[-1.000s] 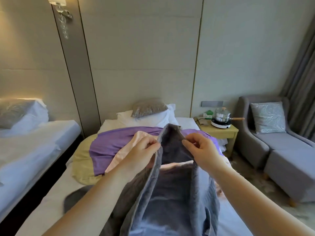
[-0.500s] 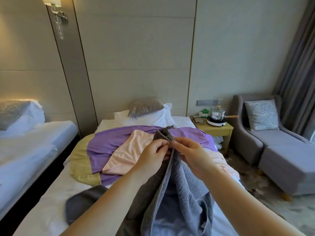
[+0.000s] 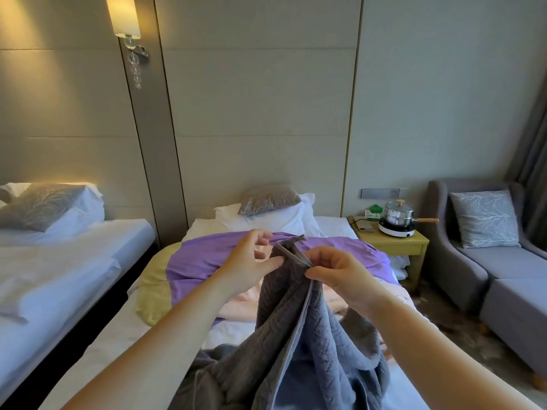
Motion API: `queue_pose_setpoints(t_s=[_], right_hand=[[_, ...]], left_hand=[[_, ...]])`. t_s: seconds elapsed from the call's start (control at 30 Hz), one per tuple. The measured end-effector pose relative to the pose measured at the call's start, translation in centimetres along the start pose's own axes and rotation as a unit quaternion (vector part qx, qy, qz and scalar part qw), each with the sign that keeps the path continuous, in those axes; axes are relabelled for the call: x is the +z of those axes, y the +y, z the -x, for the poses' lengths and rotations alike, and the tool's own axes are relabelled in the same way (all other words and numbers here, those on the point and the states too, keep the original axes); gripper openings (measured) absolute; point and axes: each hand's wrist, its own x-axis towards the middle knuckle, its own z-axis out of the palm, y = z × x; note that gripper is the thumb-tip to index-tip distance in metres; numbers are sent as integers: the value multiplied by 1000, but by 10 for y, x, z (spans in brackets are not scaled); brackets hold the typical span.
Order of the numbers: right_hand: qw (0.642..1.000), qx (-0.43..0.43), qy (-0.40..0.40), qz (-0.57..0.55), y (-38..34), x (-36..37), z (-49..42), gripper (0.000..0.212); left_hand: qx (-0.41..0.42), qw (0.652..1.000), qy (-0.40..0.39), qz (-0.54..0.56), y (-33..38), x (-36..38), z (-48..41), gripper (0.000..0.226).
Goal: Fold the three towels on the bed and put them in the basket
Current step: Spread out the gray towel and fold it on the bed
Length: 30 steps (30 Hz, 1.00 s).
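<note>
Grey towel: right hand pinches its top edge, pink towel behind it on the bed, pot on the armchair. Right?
Pot is wrong: the head view shows it on a hotplate on the bedside table, not the armchair. Right hand, grey towel and pink towel as stated.

A lidded steel pot (image 3: 398,215) on a white hotplate (image 3: 396,230) tops the yellow wooden bedside table (image 3: 393,247); right of it stands a grey upholstered armchair (image 3: 461,270).
</note>
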Motion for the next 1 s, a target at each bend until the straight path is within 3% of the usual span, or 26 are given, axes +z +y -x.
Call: queue_pose_setpoints(t_s=[0.1,0.23,0.43,0.5,0.6,0.77,0.9,1.0], right_hand=[[999,-22,-17,-30,-10,-4,-3,31],[996,-46,18,-75,-26,-13,-7,30],[964,-169,141,148,-45,-8,-15,49],[958,-176,152,170,-49,-8,-17,54],[959,-163,136,186,-49,-13,-18,46],[985,-63,88,134,-44,-15,-15,24],[992,-85,90,-34,-66,-17,-15,29],[992,-81,34,-90,-84,-17,-17,22]], left_hand=[[42,997,-66,20,1,4,-8,24],[87,990,-38,107,24,2,-20,21],[191,977,21,95,88,-10,-46,18],[202,971,50,117,111,-19,-52,14],[210,964,82,143,131,-38,-55,9],[184,969,149,74,128,-59,-53,5],[113,971,200,66,107,-82,-48,8],[58,967,229,95,96,-94,-43,10]])
